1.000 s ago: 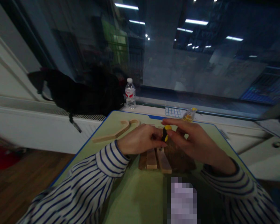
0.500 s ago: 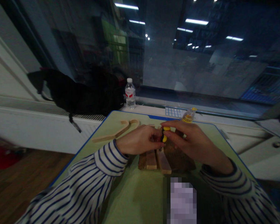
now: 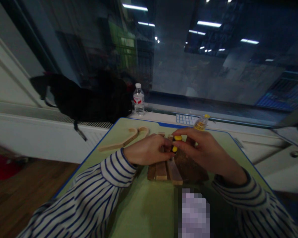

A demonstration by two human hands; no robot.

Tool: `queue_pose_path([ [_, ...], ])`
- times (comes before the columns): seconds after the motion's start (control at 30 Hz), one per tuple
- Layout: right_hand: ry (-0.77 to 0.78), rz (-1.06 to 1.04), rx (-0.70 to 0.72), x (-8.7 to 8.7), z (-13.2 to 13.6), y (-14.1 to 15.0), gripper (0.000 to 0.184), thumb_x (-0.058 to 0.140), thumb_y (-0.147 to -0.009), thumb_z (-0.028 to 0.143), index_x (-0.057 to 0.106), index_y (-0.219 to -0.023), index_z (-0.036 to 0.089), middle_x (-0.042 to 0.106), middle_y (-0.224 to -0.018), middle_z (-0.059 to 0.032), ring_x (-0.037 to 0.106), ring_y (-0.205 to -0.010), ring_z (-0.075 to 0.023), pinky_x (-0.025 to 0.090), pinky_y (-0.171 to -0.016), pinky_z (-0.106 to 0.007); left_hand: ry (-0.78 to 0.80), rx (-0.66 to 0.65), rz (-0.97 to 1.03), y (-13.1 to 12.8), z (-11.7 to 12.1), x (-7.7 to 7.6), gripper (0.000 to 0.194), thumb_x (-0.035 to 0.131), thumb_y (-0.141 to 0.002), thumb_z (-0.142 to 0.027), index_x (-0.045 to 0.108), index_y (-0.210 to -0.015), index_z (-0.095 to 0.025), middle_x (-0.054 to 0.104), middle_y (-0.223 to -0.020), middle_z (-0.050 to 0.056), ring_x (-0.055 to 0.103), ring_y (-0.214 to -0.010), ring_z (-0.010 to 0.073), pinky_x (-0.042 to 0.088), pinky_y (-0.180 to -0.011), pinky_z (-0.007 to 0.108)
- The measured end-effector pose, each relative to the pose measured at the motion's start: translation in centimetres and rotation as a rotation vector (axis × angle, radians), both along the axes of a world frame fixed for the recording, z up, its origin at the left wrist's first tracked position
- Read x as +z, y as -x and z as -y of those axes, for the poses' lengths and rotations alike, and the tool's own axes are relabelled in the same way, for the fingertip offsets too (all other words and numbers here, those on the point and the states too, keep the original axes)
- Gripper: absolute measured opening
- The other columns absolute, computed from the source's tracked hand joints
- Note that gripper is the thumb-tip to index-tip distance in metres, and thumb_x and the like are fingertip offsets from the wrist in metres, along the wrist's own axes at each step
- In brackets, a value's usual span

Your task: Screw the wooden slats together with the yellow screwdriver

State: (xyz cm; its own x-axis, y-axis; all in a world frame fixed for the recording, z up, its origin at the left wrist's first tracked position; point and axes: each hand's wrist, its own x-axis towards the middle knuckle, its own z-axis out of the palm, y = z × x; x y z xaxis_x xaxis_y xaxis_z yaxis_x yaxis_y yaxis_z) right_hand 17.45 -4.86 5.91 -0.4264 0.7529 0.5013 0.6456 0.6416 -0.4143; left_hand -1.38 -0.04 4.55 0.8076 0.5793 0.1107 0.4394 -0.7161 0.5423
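Note:
A stubby screwdriver (image 3: 178,138) with a yellow-and-black handle stands over the wood in front of me. My right hand (image 3: 206,149) pinches the handle's top between thumb and fingers. From the other side, my left hand (image 3: 147,149) closes thumb and fingers around its lower part; the tip is hidden. Below the hands lie a wooden strip (image 3: 161,172) and, to its right, a second strip (image 3: 175,172) set slightly askew. Both rest on a dark brown board (image 3: 195,169). Hands cover the strips' far parts.
Curved, hook-ended wooden pieces (image 3: 114,145) lie at the left of the green tabletop (image 3: 149,205). Behind it are a water bottle (image 3: 139,100), a yellow-capped clear container (image 3: 201,123) and a black bag (image 3: 89,102). A pixelated patch (image 3: 195,215) covers something at the front.
My right fingers have shifted around the screwdriver's handle, which has turned and now shows less black. My left hand stays nearly in place. The wooden strips look unmoved.

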Motion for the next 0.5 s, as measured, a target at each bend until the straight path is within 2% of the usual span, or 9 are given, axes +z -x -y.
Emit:
queue_pose_path([
  [0.17, 0.012, -0.016, -0.002, -0.14, -0.1, -0.16, 0.018, 0.056, -0.088, 0.029, 0.063, -0.104, 0.023, 0.069, -0.096, -0.0018, 0.063, -0.077, -0.013, 0.048, -0.065, -0.023, 0.006, 0.038, 0.02, -0.07, -0.18, -0.32, 0.022, 0.058, -0.081, -0.032, 0.07, -0.09, -0.016, 0.067, -0.082, 0.003, 0.058, -0.073, 0.0141, 0.04, -0.065, 0.024],
  [0.33, 0.004, -0.014, -0.002, -0.19, -0.11, -0.15, 0.017, 0.056, -0.088, 0.031, 0.064, -0.101, 0.023, 0.069, -0.093, -0.002, 0.063, -0.075, -0.0133, 0.048, -0.065, -0.024, 0.05, 0.071, 0.053, -0.14, -0.42, -0.77, 0.032, 0.06, -0.08, -0.044, 0.068, -0.094, -0.017, 0.067, -0.075, 0.0, 0.057, -0.065, 0.0126, 0.036, -0.058, 0.023],
  [0.5, 0.012, -0.01, -0.004, -0.16, -0.11, 0.0, 0.018, 0.056, -0.088, 0.032, 0.064, -0.102, 0.023, 0.069, -0.094, -0.002, 0.063, -0.075, -0.0131, 0.049, -0.066, -0.025, 0.054, 0.086, 0.05, -0.21, -0.32, -0.62, 0.028, 0.061, -0.08, -0.04, 0.069, -0.092, -0.016, 0.066, -0.073, 0.0, 0.056, -0.064, 0.0121, 0.034, -0.056, 0.022],
])
